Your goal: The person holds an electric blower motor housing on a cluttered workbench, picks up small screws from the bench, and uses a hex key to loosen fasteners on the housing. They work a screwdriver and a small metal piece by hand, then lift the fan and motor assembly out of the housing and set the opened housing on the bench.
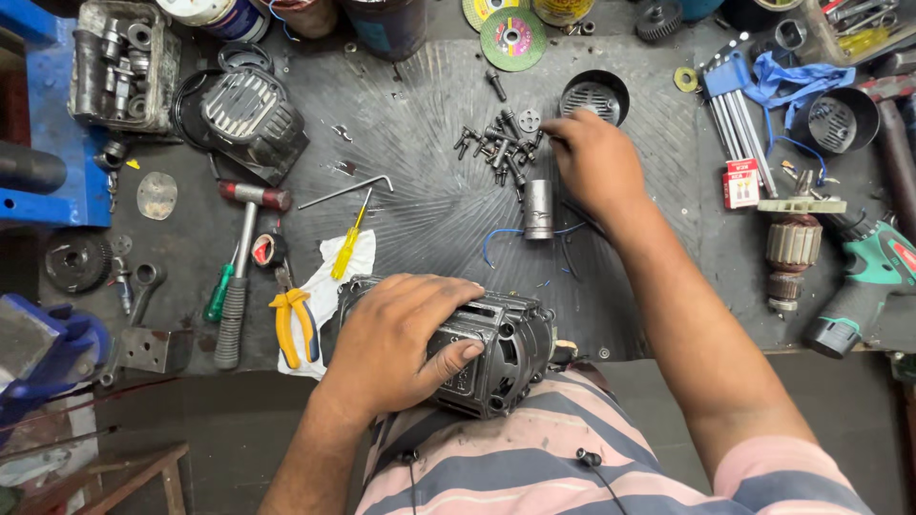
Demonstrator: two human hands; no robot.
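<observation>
Leftmost, a blue vise (43, 114) and a metal tray of sockets (122, 65) occupy the far left corner of the dark rubber bench mat (420, 124). To their right lies a black ribbed housing cover (250, 116), and nearer, a hammer (239, 277), a green-handled screwdriver (218, 294), yellow-handled pliers (292, 324) and a yellow screwdriver (348, 243) on a white cloth (329, 286).

At the near edge, the left hand (396, 348) grips the black motor housing (496, 348), fingers wrapped over its top and thumb pressed on its right face. The housing overhangs the bench edge and rests against the striped shirt (534, 458).

Beyond the housing, a bare strip of mat separates it from a grey cylinder (538, 208) with blue wire (501, 238). Just far of the cylinder lies a pile of dark screws (496, 148). The right hand (596, 162) reaches to the pile's right edge, fingertips pinched together among the screws; whether a screw is held cannot be determined.

Farther right stand a black vented cup (593, 95), a set of hex keys (735, 110), an armature (792, 248) and a green cordless drill (873, 286) at the right edge. Grinding discs (512, 38) sit along the far edge.
</observation>
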